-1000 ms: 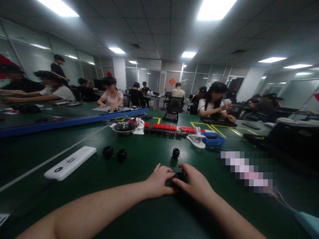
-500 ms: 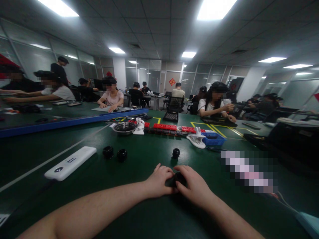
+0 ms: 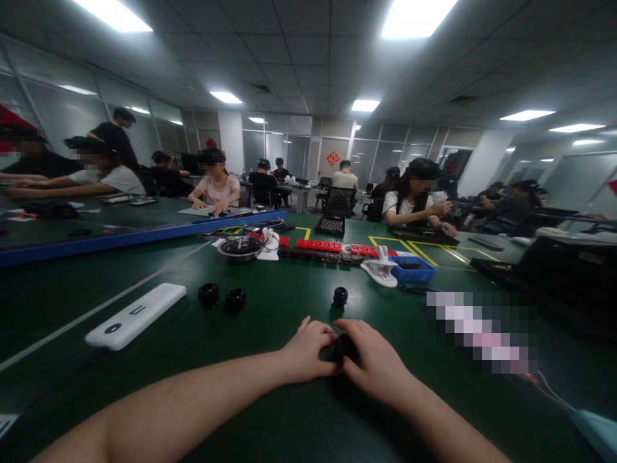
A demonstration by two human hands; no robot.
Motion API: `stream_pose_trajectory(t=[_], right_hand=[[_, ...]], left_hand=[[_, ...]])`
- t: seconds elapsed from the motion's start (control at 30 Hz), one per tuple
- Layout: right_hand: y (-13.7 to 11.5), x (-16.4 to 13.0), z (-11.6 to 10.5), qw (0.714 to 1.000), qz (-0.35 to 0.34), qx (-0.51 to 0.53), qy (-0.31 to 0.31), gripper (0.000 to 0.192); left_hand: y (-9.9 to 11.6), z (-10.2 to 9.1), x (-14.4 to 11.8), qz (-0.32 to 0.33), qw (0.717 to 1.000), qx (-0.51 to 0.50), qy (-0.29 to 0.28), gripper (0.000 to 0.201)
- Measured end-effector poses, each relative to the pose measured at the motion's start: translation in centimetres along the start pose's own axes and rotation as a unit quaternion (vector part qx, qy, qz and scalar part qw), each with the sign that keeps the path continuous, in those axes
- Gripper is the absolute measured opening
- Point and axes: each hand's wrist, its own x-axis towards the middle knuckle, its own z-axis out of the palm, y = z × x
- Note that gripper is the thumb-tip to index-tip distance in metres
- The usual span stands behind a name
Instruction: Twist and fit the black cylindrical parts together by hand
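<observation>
My left hand [image 3: 311, 348] is closed on the left side of a black round fitting [image 3: 343, 348], low over the green table in front of me. From the other side my right hand [image 3: 373, 352] grips the same piece between thumb and fingers. Much of that fitting is hidden by the fingers, so its exact kind is unclear. Just beyond my hands a smaller black ringed fitting [image 3: 340, 296] stands upright on the table. Two more black fittings stand side by side to the left, one farther left [image 3: 209, 295] and one nearer [image 3: 236, 300].
A white oblong device [image 3: 137, 316] lies left on the green table [image 3: 270, 424]. Farther back are a round metal dish [image 3: 238, 249], a red strip of parts [image 3: 321, 246], a white clamp [image 3: 380, 269] and a blue bin [image 3: 413, 269]. Co-workers sit beyond.
My right thumb and fingers have shifted slightly around the black fitting, and more of it shows between my hands. My left hand has stayed nearly still.
</observation>
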Motion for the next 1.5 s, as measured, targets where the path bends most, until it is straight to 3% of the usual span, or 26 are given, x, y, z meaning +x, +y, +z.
stream_pose_trajectory(t=[0.17,0.47,0.6,0.73,1.0,1.3,1.5], right_hand=[[0.7,0.2,0.7,0.997,0.076,0.0,0.016,0.042],[0.8,-0.1,0.8,0.999,0.016,0.031,0.017,0.056],[0.7,0.1,0.6,0.998,0.051,0.013,0.034,0.054],[0.8,0.4,0.8,0.996,0.093,0.009,0.014,0.06],[1.0,-0.1,1.1,0.999,0.005,0.039,0.011,0.057],[0.8,0.3,0.7,0.995,0.104,0.005,0.003,0.053],[1.0,0.2,1.0,0.999,0.035,0.012,0.009,0.049]], left_hand=[[0.1,-0.1,-0.2,0.003,1.0,-0.005,0.001,0.034],[0.2,-0.2,0.0,-0.008,1.0,-0.005,-0.007,0.037],[0.2,-0.2,0.0,-0.005,1.0,-0.003,-0.013,0.038],[0.2,-0.2,0.0,0.003,1.0,-0.007,-0.006,0.035],[0.2,-0.2,-0.1,-0.006,1.0,-0.004,-0.008,0.037],[0.4,-0.4,-0.1,-0.001,1.0,-0.01,-0.01,0.035],[0.2,-0.1,-0.1,0.002,1.0,-0.009,0.005,0.034]])
